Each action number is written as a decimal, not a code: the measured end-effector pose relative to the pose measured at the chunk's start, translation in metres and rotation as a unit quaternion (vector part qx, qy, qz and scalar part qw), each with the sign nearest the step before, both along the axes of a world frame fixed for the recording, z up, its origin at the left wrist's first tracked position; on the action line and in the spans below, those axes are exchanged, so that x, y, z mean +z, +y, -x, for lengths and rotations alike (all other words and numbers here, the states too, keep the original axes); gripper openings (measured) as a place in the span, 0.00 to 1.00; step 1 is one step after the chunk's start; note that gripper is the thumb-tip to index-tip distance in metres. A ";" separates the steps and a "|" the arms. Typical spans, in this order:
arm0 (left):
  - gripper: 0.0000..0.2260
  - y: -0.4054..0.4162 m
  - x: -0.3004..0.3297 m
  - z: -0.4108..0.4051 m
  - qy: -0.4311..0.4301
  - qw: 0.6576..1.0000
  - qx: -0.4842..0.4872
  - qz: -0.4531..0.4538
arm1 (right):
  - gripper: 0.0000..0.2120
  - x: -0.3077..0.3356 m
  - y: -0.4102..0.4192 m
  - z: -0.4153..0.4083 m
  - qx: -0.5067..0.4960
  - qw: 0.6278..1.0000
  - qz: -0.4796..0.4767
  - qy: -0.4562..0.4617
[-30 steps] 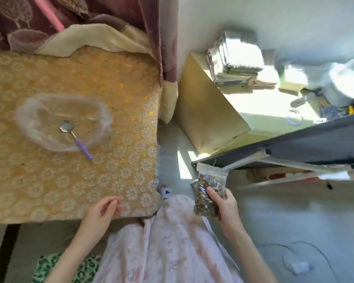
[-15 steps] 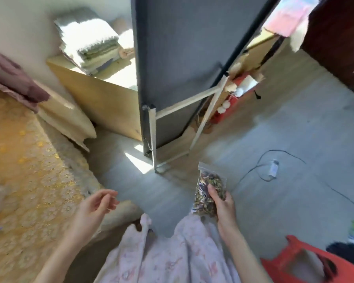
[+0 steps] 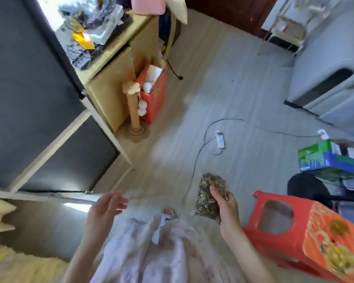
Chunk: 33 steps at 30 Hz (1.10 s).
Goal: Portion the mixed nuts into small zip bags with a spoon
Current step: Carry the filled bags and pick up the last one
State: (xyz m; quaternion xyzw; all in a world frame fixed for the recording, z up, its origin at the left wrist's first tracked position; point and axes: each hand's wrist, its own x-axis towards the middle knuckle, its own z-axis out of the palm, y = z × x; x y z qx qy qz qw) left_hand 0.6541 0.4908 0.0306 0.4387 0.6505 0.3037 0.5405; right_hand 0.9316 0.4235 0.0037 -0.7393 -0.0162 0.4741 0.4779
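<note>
Holding a filled zip bag of mixed nuts (image 3: 211, 196) in the right hand (image 3: 227, 211), with the thumb across the front of the bag and the fingers curled behind it, a firm pinch round the lower half. Standing nearly upright in that grip, long axis running up and slightly away from the body, top edge leaning a little to the left; not possible to tell whether the zip seal is closed, because of motion blur. Hanging in the air above the wooden floor (image 3: 243, 88), just left of the red plastic stool (image 3: 294, 231) and not touching it. Lying wholly on the right side of the body, so clearly nearer to the right hand, with the left hand (image 3: 105, 207) well apart from it across the lap. Left hand raised, palm turned inward, fingers spread and loosely bent, holding nothing. Right forearm reaching forward and up from the lower edge, wrist bent a little inward toward the bag. No spoon and no bowl visible from this viewpoint, which looks toward the stool and a cable with a white adapter (image 3: 220, 140) on the floor. Probably a finished portion being carried to a resting place on the right side; the stool seems the nearest surface, but only a guess.
</note>
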 end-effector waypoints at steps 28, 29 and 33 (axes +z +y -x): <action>0.09 0.499 0.017 -0.312 0.134 0.919 -0.365 -0.061 | 0.20 -0.024 0.308 -0.228 -0.243 0.970 0.011 0.018; 0.08 0.513 0.017 -0.330 0.131 0.919 -0.367 -0.067 | 0.21 -0.023 0.320 -0.239 -0.250 0.968 0.010 0.020; 0.08 0.554 0.012 -0.399 0.091 0.933 -0.342 -0.066 | 0.30 -0.022 0.371 -0.293 -0.264 0.964 0.003 0.040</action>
